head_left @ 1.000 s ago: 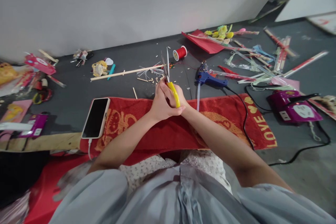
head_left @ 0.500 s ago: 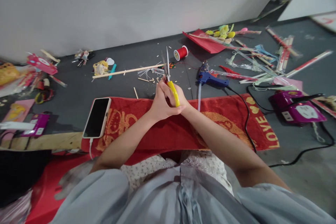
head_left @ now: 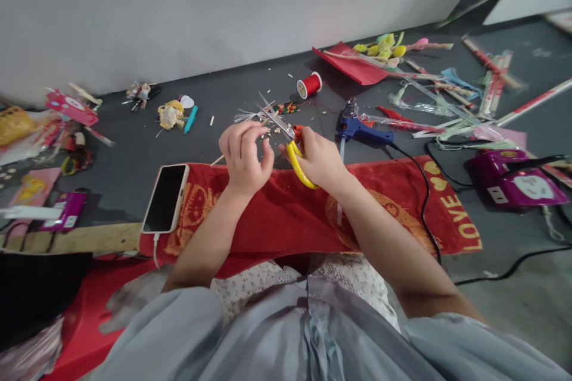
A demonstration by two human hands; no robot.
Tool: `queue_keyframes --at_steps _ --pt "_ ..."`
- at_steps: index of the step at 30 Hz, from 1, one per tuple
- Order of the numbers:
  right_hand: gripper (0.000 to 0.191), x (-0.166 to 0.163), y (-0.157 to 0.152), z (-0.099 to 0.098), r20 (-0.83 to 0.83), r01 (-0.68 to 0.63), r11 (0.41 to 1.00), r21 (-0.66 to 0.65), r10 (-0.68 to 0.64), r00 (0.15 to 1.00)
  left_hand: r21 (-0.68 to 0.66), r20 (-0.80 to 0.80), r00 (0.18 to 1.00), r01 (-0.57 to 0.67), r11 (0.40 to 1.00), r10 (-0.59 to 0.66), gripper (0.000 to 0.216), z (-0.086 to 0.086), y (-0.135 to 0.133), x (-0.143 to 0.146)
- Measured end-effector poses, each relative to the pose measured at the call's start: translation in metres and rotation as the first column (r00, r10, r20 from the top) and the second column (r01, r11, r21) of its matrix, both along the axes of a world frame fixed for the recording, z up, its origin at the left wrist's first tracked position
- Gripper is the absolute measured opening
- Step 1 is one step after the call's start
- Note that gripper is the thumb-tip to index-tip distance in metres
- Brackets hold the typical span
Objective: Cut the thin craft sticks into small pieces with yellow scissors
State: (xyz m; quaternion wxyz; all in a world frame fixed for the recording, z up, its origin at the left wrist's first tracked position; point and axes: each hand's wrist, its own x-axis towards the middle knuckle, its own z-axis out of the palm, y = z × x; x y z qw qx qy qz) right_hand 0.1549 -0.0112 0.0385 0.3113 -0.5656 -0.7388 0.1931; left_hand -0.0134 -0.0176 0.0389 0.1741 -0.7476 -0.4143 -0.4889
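Note:
My right hand [head_left: 324, 158] grips a pair of yellow-handled scissors [head_left: 297, 161]. Their blades point up and left, slightly apart, over the grey table. To its left, my left hand [head_left: 245, 158] is raised with fingers curled and the thumb apart from the index finger. A thin wooden stick [head_left: 217, 160] passes behind that hand and appears held in its curled fingers; most of it is hidden. Beyond the blades lie small cut bits and a bundle of whitish strands [head_left: 245, 115], with a multicoloured piece [head_left: 286, 108] beside them.
A red thread spool [head_left: 309, 85] and a blue glue gun [head_left: 364, 131] lie beyond my right hand. Under my forearms is a red towel [head_left: 286, 214], with a charging phone [head_left: 165, 198] at its left. Wrapped sticks and a purple power strip [head_left: 513, 178] are at right.
My hands were together around the scissors and have moved apart. The scissors tilted left, with my right hand on them. The long wooden stick has left its spot on the table.

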Motion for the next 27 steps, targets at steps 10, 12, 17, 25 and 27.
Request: queue_keyframes --at_steps 10,12,17,25,27 --pt "0.055 0.004 -0.006 0.006 0.016 -0.062 0.993 0.102 0.060 0.998 -0.145 0.062 0.998 -0.024 0.989 0.033 0.023 0.001 0.010 -0.013" --pt "0.054 0.005 -0.006 0.007 -0.006 -0.067 0.992 0.102 0.068 0.998 -0.158 0.070 0.997 -0.028 0.987 0.039 0.026 0.005 0.008 -0.013" --pt "0.051 0.005 -0.006 0.006 -0.071 -0.097 0.984 0.148 0.108 0.992 -0.240 0.082 0.997 0.005 0.971 0.015 0.032 0.010 0.005 -0.011" --pt "0.056 0.005 -0.005 0.004 -0.073 -0.097 0.986 0.137 0.108 0.991 -0.291 0.127 0.992 0.065 0.955 -0.029 0.028 0.009 0.004 -0.009" --pt "0.056 0.005 -0.005 0.004 -0.064 -0.094 0.987 0.132 0.103 0.993 -0.295 0.127 0.991 0.067 0.953 -0.030 0.028 0.009 0.004 -0.009"
